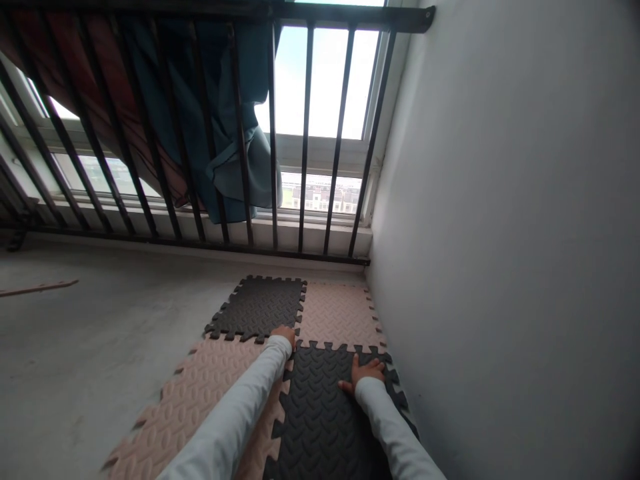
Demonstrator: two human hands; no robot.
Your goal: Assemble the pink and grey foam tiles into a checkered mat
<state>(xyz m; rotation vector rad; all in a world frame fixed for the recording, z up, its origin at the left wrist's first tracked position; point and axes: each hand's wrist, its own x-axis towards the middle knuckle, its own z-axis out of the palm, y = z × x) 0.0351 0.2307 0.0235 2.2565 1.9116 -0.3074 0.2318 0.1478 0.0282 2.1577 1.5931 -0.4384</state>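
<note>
The right hand's fingers [357,368] are spread wide on a black foam tile [320,420]. The left hand's fingers [284,332] are pressed beside a tile seam [300,313], their spread unclear.

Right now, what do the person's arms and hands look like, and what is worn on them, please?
Both arms wear long, very pale sleeves, the left sleeve and the right sleeve, plain with no visible markings, reaching to the wrists. The left hand and the right hand are bare: no gloves, and no watch shows.
</note>
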